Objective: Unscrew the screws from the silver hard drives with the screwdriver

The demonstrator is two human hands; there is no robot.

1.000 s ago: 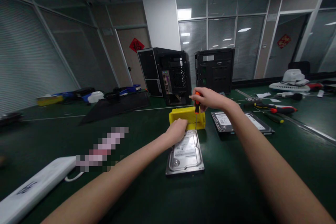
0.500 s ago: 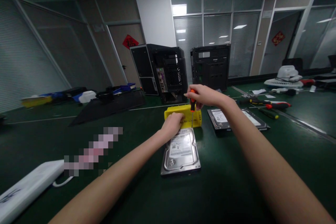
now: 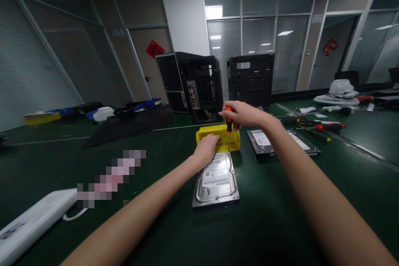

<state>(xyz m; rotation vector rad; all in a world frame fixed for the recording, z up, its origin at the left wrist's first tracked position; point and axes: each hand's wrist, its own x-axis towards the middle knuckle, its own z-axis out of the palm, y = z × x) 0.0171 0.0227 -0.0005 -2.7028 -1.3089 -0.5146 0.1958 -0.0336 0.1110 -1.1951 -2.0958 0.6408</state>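
A silver hard drive lies flat on the green table with its label up. At its far edge sits a yellow plastic tray. My right hand is wrapped round the orange and black handle of a screwdriver. The screwdriver stands upright, its tip at the far right corner of the drive. My left hand rests at the drive's far left corner, beside the tray, fingers curled; what lies under the fingertips is hidden.
Right of the tray lies a second hard drive. Pliers and other tools lie farther right. Two black computer cases stand at the back. A white power strip or box is at the near left, a dark panel behind it.
Almost nothing differs. The view has shifted very slightly; both hands, the screwdriver and the drive keep their places relative to one another.
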